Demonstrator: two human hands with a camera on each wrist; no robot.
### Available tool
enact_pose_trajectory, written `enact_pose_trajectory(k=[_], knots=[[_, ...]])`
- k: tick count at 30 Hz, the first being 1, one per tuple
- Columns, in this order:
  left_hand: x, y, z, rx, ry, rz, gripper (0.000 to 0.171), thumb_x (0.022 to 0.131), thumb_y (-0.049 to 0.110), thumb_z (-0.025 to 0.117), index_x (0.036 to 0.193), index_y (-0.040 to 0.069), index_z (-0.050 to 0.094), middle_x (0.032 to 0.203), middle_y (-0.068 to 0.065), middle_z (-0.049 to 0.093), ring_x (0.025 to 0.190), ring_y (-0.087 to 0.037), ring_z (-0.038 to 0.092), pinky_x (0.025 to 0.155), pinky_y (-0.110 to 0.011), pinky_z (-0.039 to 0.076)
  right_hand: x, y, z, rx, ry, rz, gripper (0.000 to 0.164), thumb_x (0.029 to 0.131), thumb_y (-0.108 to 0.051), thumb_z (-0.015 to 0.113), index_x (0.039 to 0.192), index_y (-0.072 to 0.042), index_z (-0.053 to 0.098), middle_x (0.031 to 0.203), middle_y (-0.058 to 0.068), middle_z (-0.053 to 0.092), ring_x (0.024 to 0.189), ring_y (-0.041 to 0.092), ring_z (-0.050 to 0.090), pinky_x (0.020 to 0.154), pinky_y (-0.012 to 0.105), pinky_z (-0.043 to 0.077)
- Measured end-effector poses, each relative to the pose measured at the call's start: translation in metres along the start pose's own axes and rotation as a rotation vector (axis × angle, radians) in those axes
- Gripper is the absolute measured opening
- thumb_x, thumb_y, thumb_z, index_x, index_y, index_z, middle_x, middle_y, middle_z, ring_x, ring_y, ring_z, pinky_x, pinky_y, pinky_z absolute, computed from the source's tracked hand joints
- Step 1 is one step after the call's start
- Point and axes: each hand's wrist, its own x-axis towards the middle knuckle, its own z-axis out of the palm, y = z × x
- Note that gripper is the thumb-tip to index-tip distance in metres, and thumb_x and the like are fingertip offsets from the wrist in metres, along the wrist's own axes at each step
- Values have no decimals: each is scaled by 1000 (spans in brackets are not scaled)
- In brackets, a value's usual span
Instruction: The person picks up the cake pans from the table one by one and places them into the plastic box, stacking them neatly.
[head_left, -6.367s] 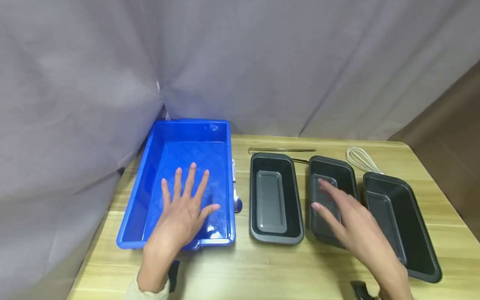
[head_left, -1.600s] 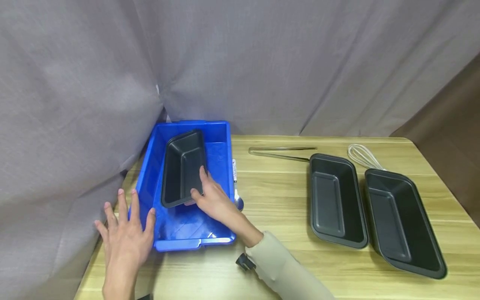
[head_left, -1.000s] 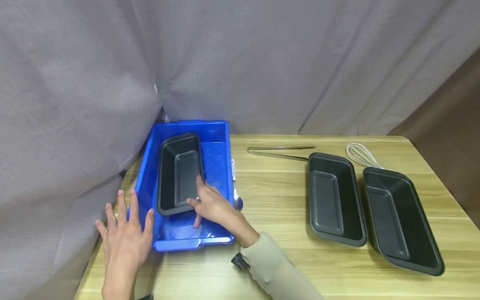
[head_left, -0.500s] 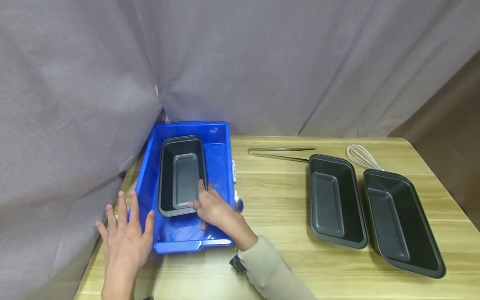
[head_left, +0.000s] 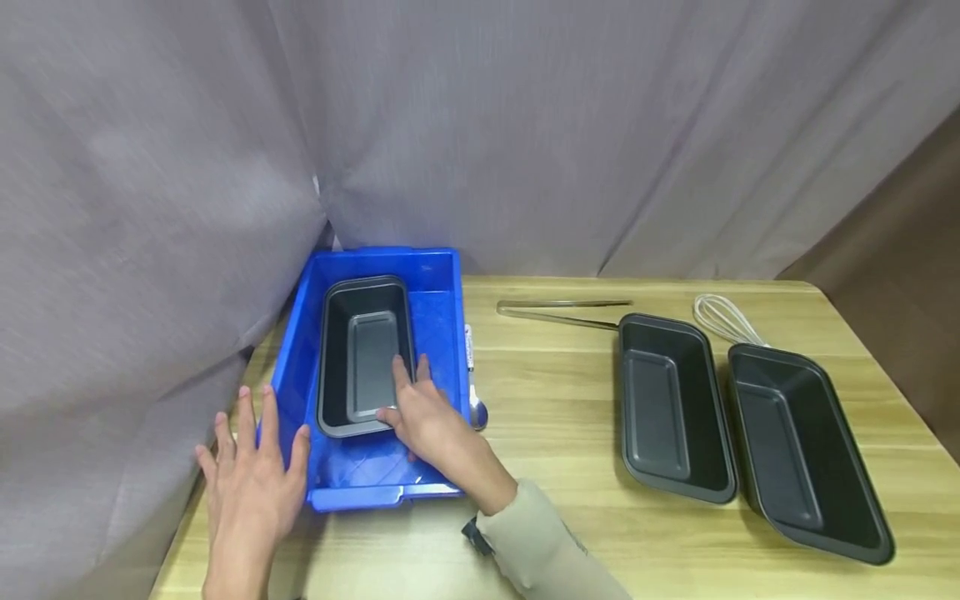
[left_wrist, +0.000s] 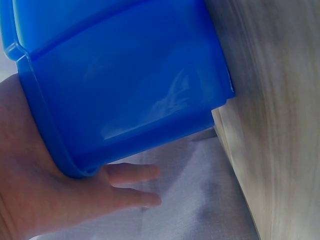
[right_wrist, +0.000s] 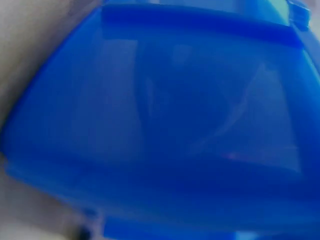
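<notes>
A dark loaf pan (head_left: 371,362) lies inside the blue plastic bin (head_left: 356,498), toward its left side. My right hand (head_left: 435,425) is at the pan's near right corner, thumb by the near rim, index finger over the right rim and fingers fairly straight. At the bin's near left corner my left hand (head_left: 251,500) spreads its fingers along the outer side. In the left wrist view, the hand (left_wrist: 65,195) lies against the bin's rim. The right wrist view shows a blurred blue bin wall (right_wrist: 200,100); the right fingers are hidden there.
Two more dark loaf pans, one nearer (head_left: 656,408) and one farther right (head_left: 780,450), stand on the wooden table (head_left: 547,383). Metal tongs (head_left: 555,317) and a white whisk (head_left: 723,317) lie behind them. A spoon (head_left: 477,410) lies along the bin's right side. Grey cloth (head_left: 525,142) hangs behind.
The leftmost loaf pan has gone from the table into the bin, where it straightened and settled. My left hand moved to the bin's left side; my right fingers have loosened at the pan's corner.
</notes>
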Motion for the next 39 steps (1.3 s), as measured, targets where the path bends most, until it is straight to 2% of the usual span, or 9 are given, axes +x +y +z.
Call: enact_pose_trajectory(k=[2,4,7,11,13,19,26,33,39], knots=[[0,0,0,2,-5,-1,77,119,46,34,176,5,5,182,-28,-5,162,-66,2,126,-85,-2,-5,0,-6,-46,39,-44,72,112,-32,67,171,-4,36,172,39,30,95,39,83,89,46,68],[-1,-1,1,4,0,3,76,119,46,35,176,4,8,182,-29,-4,161,-67,3,126,-85,0,-12,1,-16,-45,59,-104,66,113,-33,65,168,-4,42,169,36,39,85,36,84,85,45,69],[0,-1,1,4,11,13,75,119,45,35,176,3,9,182,-29,-2,161,-68,5,125,-86,1,-23,5,-39,-19,54,-242,59,115,-31,61,166,-5,47,164,26,53,94,29,83,98,43,66],[1,-1,3,-1,11,19,76,119,45,35,176,4,6,181,-30,-1,161,-68,5,125,-86,1,-37,21,-76,25,-6,-391,53,116,-29,58,162,-4,52,122,11,80,96,18,80,109,41,60],[0,-1,4,0,8,20,76,119,45,35,176,4,5,181,-30,0,161,-68,6,125,-86,2,-44,36,-94,66,-46,-410,51,117,-31,57,160,-4,56,104,6,82,77,13,77,98,38,62],[-3,-1,6,-1,6,13,76,119,44,36,176,5,5,181,-30,0,161,-67,6,125,-85,2,-68,91,-135,56,6,-392,43,117,-29,56,152,-5,64,106,1,84,88,4,76,83,33,60],[0,-1,3,-14,50,22,76,119,45,37,176,5,8,181,-30,3,161,-67,9,126,-85,4,-95,146,-169,-7,118,-307,41,116,-27,59,151,-8,66,98,-12,81,95,11,77,75,30,56],[0,-1,3,-27,63,25,75,118,43,40,176,4,11,181,-31,6,161,-66,10,126,-85,6,-119,199,-179,-59,184,-177,43,116,-26,59,154,-6,63,146,20,71,130,43,70,102,68,57],[-1,-2,4,-32,68,29,75,118,42,40,176,3,13,180,-32,7,160,-67,12,126,-85,7,-133,228,-180,-120,193,-88,45,117,-28,57,153,-1,62,153,29,62,135,54,64,100,74,53]])
